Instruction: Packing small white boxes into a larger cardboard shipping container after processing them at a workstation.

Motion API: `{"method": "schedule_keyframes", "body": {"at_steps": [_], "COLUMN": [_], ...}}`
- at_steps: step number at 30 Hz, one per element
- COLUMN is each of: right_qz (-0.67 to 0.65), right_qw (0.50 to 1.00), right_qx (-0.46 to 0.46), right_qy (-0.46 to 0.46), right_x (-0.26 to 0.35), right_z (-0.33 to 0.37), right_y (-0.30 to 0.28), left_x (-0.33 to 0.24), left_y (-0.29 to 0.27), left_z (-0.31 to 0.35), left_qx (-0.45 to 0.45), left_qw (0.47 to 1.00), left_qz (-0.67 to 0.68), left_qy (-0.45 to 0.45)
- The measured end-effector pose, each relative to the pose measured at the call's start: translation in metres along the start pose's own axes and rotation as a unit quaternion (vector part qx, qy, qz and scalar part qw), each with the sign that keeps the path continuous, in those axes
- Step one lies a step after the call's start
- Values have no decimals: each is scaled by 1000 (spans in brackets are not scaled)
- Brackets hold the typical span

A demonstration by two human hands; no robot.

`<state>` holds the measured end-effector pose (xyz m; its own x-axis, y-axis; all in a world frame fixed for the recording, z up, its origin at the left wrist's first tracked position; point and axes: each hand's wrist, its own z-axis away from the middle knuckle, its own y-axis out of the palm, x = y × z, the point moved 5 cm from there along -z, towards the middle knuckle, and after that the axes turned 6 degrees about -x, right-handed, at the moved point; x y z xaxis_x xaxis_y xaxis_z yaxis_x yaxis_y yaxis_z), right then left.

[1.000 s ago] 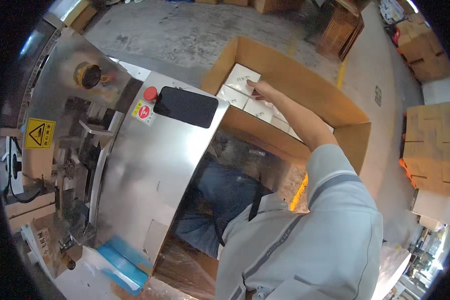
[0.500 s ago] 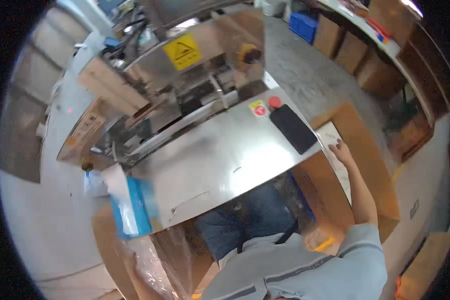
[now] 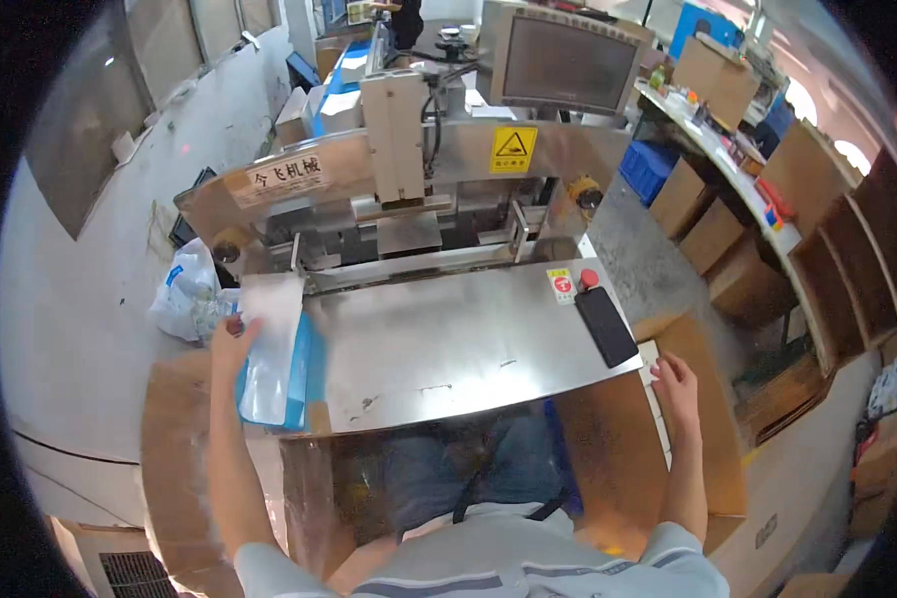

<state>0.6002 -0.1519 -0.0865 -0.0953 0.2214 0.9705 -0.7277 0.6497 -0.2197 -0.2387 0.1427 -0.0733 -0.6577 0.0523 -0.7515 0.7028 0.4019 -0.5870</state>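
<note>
My left hand point(image 3: 233, 344) is at the left end of the metal worktop point(image 3: 429, 349), its thumb and fingers closed at the edge of a white sheet point(image 3: 274, 299). This sheet lies over a blue box point(image 3: 309, 369), with a glossy, clear-looking part hanging down its front. Over on the right, my right hand point(image 3: 676, 384) is open, fingers loosely bent and holding nothing. It hovers beside white flat pieces point(image 3: 651, 384) stacked in an open cardboard box point(image 3: 713, 399). A black phone-like slab point(image 3: 606, 327) lies on the worktop's right end, below a red button point(image 3: 588, 278).
Behind the worktop stands a metal machine with a vertical head point(image 3: 394, 135), a yellow warning sign point(image 3: 513, 149) and a monitor point(image 3: 568, 62). Another cardboard box point(image 3: 174, 448) is at the lower left. A white plastic bag point(image 3: 184, 294) hangs left of the machine. Shelving point(image 3: 827, 269) lines the right.
My left hand has risen from beside the clear plastic at the lower left to the white sheet. My right hand stays by the white pieces. The view has turned and now takes in more of the background.
</note>
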Motion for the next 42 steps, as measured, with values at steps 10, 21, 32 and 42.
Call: {"method": "schedule_keyframes", "body": {"at_steps": [10,21,32,42], "right_qz": [-19,-3,64,67], "right_qw": [999,992,890,850], "right_qx": [29,103,109,235], "right_qy": [-20,-75,-438,-466], "right_x": [51,90,197,176], "right_z": [51,71,159,172], "right_y": [32,86,225,233], "left_x": [-30,-116,-322,-292], "left_y": [-3,-19,57,98], "left_z": [-14,28,230,270], "left_qx": [-63,-177,188,291], "left_qw": [995,973,946,910], "left_qz": [-72,115,162,275], "left_qy": [6,90,208,-109]}}
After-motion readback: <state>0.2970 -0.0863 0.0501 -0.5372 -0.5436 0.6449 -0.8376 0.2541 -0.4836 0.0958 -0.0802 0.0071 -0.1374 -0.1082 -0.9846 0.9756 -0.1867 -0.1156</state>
